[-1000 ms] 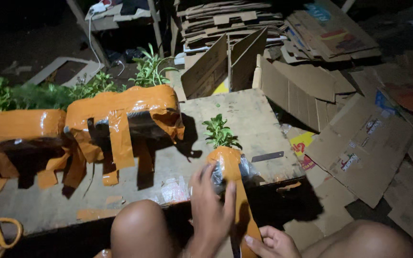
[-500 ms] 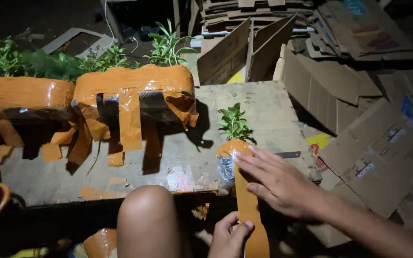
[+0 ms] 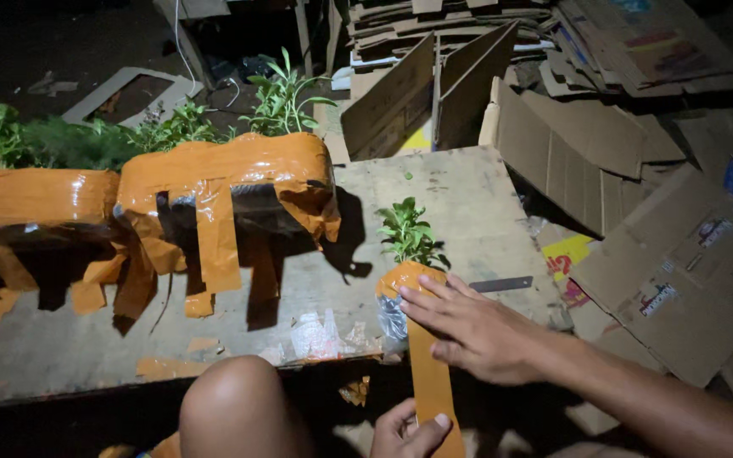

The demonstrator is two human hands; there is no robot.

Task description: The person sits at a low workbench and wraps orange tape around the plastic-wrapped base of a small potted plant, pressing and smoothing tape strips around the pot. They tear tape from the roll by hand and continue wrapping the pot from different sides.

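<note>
Two hands on one orange tape strip (image 3: 430,373): right hand (image 3: 477,326) flat and open, pressing its top onto the small potted plant (image 3: 409,254) at the worktop (image 3: 468,203) edge; left hand (image 3: 409,428) pinches the lower end. Strip runs vertically, toward the person.

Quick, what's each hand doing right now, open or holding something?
Left hand: closed, pinching the lower end of the orange tape strip.
Right hand: open, flat, pressing the tape onto the small wrapped plant pot.
</note>
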